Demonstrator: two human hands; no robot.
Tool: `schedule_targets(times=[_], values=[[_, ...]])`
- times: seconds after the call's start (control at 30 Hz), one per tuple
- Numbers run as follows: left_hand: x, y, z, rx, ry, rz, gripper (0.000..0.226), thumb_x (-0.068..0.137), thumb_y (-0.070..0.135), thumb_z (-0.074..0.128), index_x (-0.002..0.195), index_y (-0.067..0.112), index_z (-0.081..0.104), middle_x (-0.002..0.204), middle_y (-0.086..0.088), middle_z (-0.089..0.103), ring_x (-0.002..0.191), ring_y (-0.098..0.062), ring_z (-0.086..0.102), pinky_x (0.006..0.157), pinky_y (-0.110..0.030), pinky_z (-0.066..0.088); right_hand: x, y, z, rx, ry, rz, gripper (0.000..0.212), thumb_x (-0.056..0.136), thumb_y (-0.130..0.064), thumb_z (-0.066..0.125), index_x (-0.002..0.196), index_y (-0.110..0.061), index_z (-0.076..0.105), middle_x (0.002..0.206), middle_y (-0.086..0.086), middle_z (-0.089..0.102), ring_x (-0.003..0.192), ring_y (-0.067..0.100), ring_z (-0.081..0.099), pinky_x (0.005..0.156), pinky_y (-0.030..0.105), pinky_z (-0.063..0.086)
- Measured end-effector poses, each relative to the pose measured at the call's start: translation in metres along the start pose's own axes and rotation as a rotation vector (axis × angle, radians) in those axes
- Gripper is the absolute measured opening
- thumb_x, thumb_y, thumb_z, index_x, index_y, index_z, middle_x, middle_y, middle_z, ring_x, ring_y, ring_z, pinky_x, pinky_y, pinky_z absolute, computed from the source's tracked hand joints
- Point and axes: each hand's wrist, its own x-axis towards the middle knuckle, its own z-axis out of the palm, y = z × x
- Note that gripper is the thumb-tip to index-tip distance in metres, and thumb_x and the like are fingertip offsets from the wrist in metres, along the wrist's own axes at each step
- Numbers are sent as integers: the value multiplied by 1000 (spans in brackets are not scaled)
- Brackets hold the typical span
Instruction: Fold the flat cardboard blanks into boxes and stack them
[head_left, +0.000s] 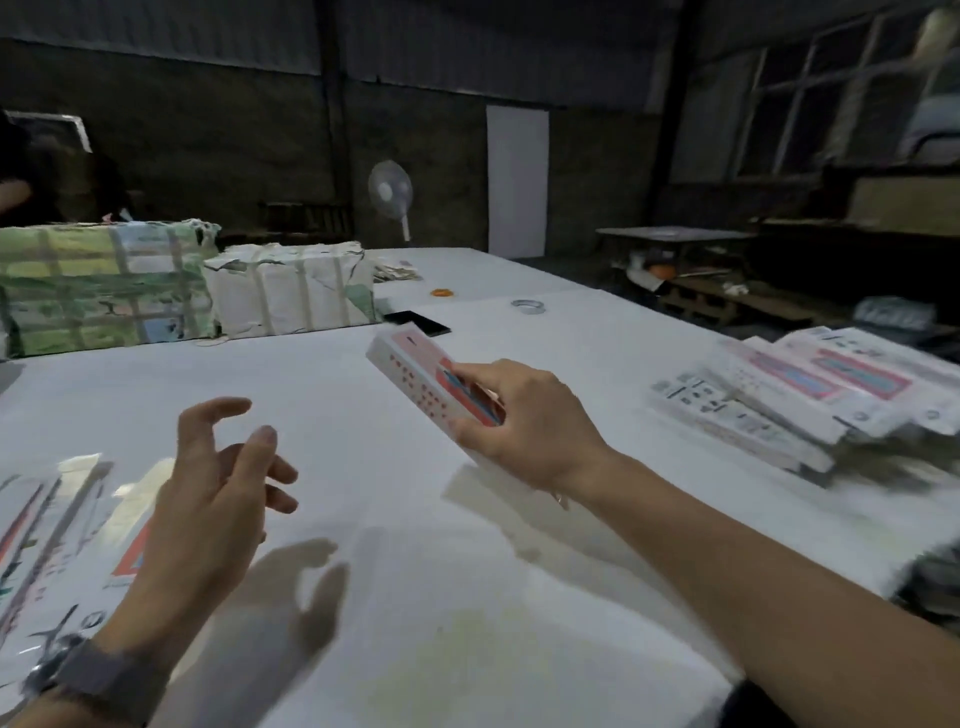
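I log right hand (524, 421) gripping the folded box (415, 371) above the white table (467, 597), left hand (208, 499) empty, fingers loosely spread, stack of boxes (810, 400) at right.

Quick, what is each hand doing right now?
Left hand: open, fingers loosely curled, holding nothing.
Right hand: grips a folded box above the table.

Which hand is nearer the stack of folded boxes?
Right. The right hand, holding a folded box, is just short of the stack of folded boxes at the table's right edge. The left hand hangs empty across the table.
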Motion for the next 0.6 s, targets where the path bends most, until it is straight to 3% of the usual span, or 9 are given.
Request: schedule_targets(times=[0.07,0.17,0.27,0.37,0.5,0.6], values=[[7,-15,-1,59,-8,7,25,79,69,44,104,65,45,73,10,71,55,-17,68,47,-35,47,-11,40,-33,-178,6,95,67,79,-56,52,143,-39,48,116,-9,61,94,10,57,72,28,46],[17,-45,-2,156,-40,2,34,87,67,43,117,54,49,73,16,71,53,-13,69,48,-38,50,-24,107,-86,-475,-20,306,54,84,-51,55,136,-38,55,121,-6,58,109,21,57,79,33,46],[23,-73,0,148,-120,-7,49,88,74,43,124,42,52,71,15,71,50,-9,68,40,-27,51,-40,167,-128,-674,-79,474,33,87,-46,56,116,-34,66,116,-3,57,108,23,55,78,35,50],[29,-94,0,127,-180,0,53,88,76,43,124,38,54,66,11,69,48,-10,67,48,-27,55,-56,207,-150,-778,-79,510,27,90,-44,56,109,-30,68,121,-2,59,111,25,53,76,33,48],[35,-110,-8,92,-217,-19,71,82,85,45,126,31,56,62,3,68,48,-19,66,33,-24,44,-64,236,-151,-1010,-115,500,32,94,-42,53,124,-36,63,130,-4,56,121,25,43,96,38,42],[37,-114,-11,128,-222,8,74,79,86,47,123,28,58,61,1,67,47,-22,65,34,-28,47,-58,241,-144,-1063,-86,471,27,96,-30,52,120,-36,63,129,-5,54,120,23,42,97,36,40]])
